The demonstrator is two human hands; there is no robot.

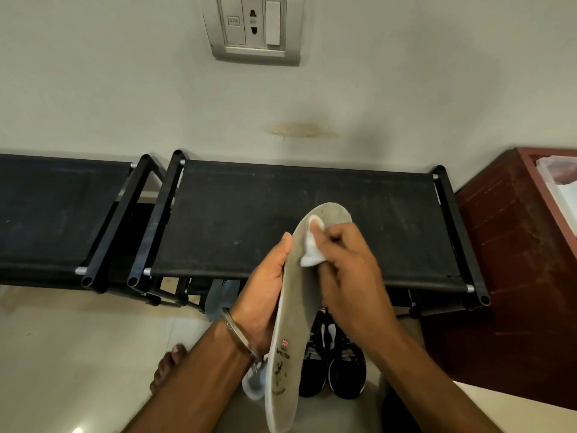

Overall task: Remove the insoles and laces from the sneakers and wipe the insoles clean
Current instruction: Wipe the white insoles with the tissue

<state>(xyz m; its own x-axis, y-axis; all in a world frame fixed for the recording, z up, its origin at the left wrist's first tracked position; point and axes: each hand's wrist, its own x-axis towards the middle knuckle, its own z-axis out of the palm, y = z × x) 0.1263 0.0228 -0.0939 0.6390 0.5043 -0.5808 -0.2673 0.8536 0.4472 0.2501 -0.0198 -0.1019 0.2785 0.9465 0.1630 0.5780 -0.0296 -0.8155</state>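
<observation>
A long grey insole [288, 332] with a small flag print near its heel stands upright in front of me. My left hand [265, 285] grips it from the left edge, thumb along the rim. My right hand [346, 273] pinches a small white wipe [310, 248] and presses it on the insole's upper half. Two black sneakers [338, 367] with white trim sit on the floor below my hands, partly hidden by the insole and my right arm. Something white [254, 384] lies on the floor behind my left wrist; I cannot tell what it is.
A black fabric-topped shoe rack [237, 220] stands against the wall, with a second one [53, 214] to its left. A dark red cabinet [515, 245] is at the right. A bare foot [168, 364] rests on the pale tiled floor. A wall socket [254, 26] sits above.
</observation>
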